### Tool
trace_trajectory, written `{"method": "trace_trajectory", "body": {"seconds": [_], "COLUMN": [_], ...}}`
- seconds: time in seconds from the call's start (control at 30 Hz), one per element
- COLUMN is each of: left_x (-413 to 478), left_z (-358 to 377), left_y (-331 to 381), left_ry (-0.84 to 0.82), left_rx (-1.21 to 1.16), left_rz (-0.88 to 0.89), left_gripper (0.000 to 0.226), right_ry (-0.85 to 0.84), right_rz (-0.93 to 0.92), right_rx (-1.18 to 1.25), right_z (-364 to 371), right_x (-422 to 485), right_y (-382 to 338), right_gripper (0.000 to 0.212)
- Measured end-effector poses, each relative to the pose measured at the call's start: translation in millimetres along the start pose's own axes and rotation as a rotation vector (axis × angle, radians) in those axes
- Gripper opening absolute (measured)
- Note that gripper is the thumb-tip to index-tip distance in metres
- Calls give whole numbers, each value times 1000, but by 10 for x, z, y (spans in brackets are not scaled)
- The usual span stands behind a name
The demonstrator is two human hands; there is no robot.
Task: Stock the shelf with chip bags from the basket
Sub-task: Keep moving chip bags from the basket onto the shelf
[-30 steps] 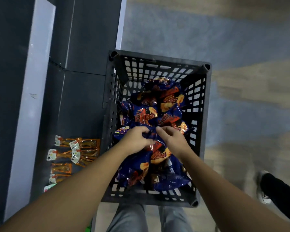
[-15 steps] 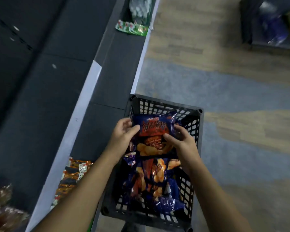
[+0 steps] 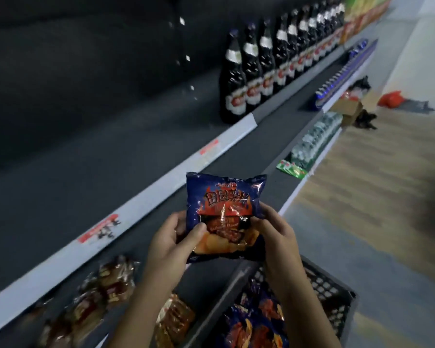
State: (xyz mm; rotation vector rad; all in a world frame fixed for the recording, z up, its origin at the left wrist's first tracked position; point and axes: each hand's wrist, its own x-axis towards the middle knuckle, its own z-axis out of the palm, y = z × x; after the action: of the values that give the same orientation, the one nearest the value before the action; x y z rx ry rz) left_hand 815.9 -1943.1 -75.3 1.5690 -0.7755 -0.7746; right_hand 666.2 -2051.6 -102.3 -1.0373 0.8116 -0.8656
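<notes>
I hold a blue chip bag (image 3: 224, 212) with red and orange print upright in front of me, its face toward me. My left hand (image 3: 172, 239) grips its lower left side and my right hand (image 3: 276, 232) grips its lower right side. Below my right arm is the dark plastic basket (image 3: 329, 292), with several more blue chip bags (image 3: 254, 322) inside. The dark shelf (image 3: 91, 172) with a white front strip runs along the left, just beyond the held bag.
Dark bottles (image 3: 259, 61) stand in a row on the upper shelf at the back. Brown snack packs (image 3: 103, 295) lie on the lower shelf at bottom left. Clear bottles (image 3: 314, 136) and green packets (image 3: 290, 169) sit on the low shelf. Cardboard boxes (image 3: 349, 109) lie on the wooden floor.
Both hands lifted one chip bag out of the basket and up to shelf height. My view swung up from the basket to the shelves.
</notes>
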Motion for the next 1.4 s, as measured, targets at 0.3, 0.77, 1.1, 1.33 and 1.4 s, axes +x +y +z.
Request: {"method": "trace_trajectory", "body": {"seconds": [0.3,0.77,1.1,1.33,1.4], "left_x": [-962,-2227,-2225,-2161,-2144], "left_z": [-1761,-3708,-4251,-4234,-4257], "left_y": [613,295,-59,-199,-232], "left_ry": [557,1079,1129,1235,1206], "left_rx": [-21,-68,530,588,653], "left_rz": [151,42,-162,-179,-199], "left_gripper": [11,12,22,23,15], "right_ry": [-454,-839,-779,-745,-734], "right_rz": [4,80,12,-79,-85], "right_rx": [14,-189,-387,-572,-571], "right_z": [2095,4313,4810,4970,5004], "right_x": [-460,-1626,-1759,-1714,-1695], "right_y": [-209,639,1056,1364,1406], "right_gripper": [27,26,25,36,38]}}
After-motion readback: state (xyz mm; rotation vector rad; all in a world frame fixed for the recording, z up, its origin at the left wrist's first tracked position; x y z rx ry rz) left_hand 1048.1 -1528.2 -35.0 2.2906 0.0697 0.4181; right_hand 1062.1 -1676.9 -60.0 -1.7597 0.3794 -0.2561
